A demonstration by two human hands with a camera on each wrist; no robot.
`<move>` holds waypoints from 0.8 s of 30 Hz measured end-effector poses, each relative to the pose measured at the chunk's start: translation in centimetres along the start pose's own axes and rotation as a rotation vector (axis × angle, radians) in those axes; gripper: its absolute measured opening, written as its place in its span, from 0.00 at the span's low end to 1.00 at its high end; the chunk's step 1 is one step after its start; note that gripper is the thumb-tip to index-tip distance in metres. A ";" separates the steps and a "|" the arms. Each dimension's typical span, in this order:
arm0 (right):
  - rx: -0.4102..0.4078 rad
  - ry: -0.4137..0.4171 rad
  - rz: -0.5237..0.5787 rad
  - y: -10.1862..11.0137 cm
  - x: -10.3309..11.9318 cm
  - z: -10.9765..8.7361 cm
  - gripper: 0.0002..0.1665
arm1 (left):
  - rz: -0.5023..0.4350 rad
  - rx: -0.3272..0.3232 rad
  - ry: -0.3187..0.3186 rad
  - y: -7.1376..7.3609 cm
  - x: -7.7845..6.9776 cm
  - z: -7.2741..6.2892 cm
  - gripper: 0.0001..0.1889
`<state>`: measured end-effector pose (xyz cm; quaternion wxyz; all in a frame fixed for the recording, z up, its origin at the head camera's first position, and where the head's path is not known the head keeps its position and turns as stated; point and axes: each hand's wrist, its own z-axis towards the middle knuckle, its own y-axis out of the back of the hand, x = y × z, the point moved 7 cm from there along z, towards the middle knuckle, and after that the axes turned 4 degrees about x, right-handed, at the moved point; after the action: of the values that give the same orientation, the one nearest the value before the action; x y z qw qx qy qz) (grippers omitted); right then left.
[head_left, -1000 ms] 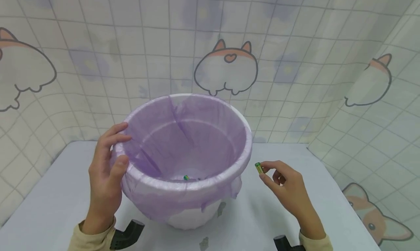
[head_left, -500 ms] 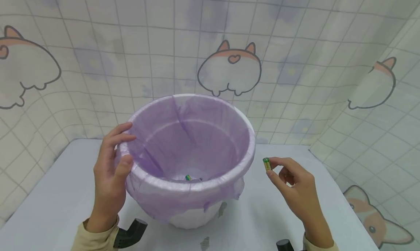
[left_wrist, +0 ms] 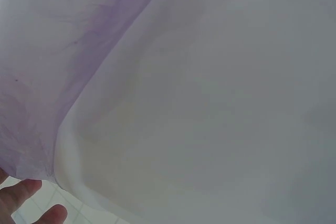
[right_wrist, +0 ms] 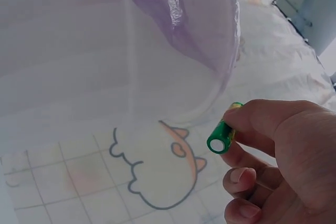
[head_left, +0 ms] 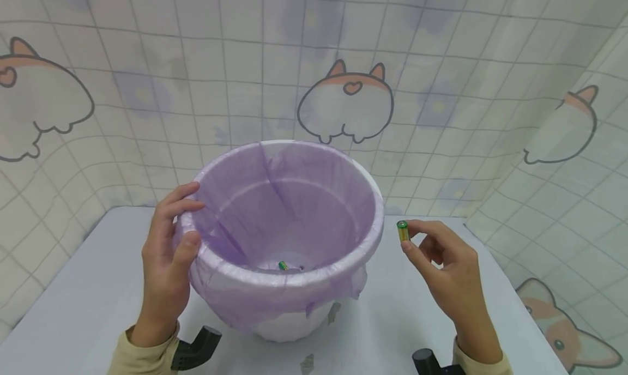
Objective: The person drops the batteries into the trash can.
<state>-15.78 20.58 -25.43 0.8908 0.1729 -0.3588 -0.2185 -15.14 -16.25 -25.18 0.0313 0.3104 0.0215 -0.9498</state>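
A white trash bin (head_left: 289,330) stands on the table, tilted toward me, with a purple bag (head_left: 275,304) folded over its rim. My left hand (head_left: 167,260) grips the rim at the left, fingers over the edge and thumb at the front. The left wrist view is mostly bin wall (left_wrist: 205,103), with a few fingertips at the lower left corner. To the right of the bin, apart from it, my right hand (head_left: 451,268) pinches a small green and yellow battery (right_wrist: 224,129) between thumb and index finger. Another small green battery (head_left: 283,265) lies inside the bin, partly hidden by the near rim.
The white tabletop (head_left: 392,331) has grey worn patches (head_left: 307,363) in front of the bin. A tile-patterned curtain (head_left: 235,91) with cartoon dogs closes in the back and sides. Black wrist mounts (head_left: 197,349) stick out near both sleeves.
My right hand has moved right and slightly up with the battery, which now stands more upright. The left hand keeps its grip on the rim. The whole head view has shifted slightly.
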 end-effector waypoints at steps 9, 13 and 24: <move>-0.035 0.068 0.049 0.0 0.8 1.2 0.21 | -0.008 0.000 0.001 0.0 0.0 0.0 0.18; -0.048 0.120 0.078 -0.1 1.3 1.9 0.21 | 0.014 -0.005 0.001 0.0 0.0 0.0 0.18; -0.073 0.158 0.124 -0.9 2.4 3.2 0.20 | -0.008 0.001 0.005 0.0 0.0 0.0 0.18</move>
<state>-16.73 18.12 -22.28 0.9340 0.1344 -0.2890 -0.1617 -15.18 -16.26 -25.20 0.0272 0.3125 0.0225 -0.9493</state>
